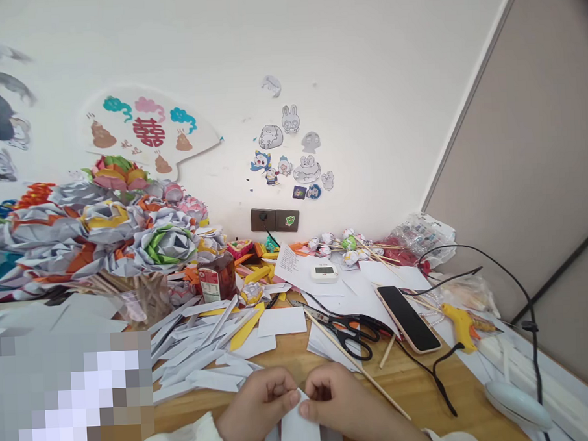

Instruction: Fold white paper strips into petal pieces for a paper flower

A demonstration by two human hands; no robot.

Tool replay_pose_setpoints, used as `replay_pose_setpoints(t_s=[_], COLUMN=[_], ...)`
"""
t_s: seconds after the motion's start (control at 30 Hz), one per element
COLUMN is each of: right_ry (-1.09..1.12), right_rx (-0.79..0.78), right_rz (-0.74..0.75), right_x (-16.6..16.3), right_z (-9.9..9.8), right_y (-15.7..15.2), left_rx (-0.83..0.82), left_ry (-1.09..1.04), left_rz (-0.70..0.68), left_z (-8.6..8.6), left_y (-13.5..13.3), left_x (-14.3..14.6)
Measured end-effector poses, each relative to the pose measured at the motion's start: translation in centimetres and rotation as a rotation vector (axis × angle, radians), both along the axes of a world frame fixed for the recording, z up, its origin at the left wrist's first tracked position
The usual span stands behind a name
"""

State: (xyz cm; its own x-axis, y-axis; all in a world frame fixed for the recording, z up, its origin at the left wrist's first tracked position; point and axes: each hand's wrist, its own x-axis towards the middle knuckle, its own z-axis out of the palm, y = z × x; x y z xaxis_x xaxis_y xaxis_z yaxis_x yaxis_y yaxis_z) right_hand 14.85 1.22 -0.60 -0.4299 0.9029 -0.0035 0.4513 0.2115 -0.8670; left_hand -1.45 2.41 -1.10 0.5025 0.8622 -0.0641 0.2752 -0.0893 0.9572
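A white strip of paper [300, 435] stands between my two hands near the table's front edge. My left hand [263, 400] pinches its top edge with thumb and curled fingers. Right beside it, my right hand [333, 397] pinches the same paper near the top corner. Further white paper pieces lie partly hidden beneath the hands. Just left of my left hand spreads a pile of folded white paper strips [213, 377]. Beyond my right hand rest black-handled scissors [355, 331] and a thin wooden stick [359, 367].
Folded paper flowers [109, 222] crowd the back left. A dark jar [217, 277], a white digital timer [324, 273] and a phone [408, 319] stand or lie across the table. At right are a yellow glue gun [458, 327] with its black cable and a pale blue oval object [518, 404].
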Motion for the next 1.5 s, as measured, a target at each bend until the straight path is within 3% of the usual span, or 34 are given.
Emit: replay_pose_setpoints(t_s=[0.23,0.47,1.07,1.37,1.5], right_ry=[0.019,0.141,0.120,0.035,-0.049], right_rx=[-0.003,-0.120,-0.121,0.078,0.171], right_rz=[-0.063,0.001,-0.048,-0.071,-0.050], right_x=[-0.2,0.6,0.4,-0.3,-0.4], right_z=[0.0,0.4,0.0,-0.2,-0.5], right_y=[0.1,0.3,0.5,0.3,0.3], left_rx=[-0.086,-0.211,-0.154,0.007,0.007], left_ry=[-0.090,-0.119,-0.047,0.012,0.007], left_rz=[0.022,0.070,0.085,0.057,0.041], left_z=[0.4,-0.2,-0.1,0.0,0.2], left_y=[0.1,0.3,0.0,-0.1,-0.3], left_x=[0.1,0.2,0.3,0.0,0.1])
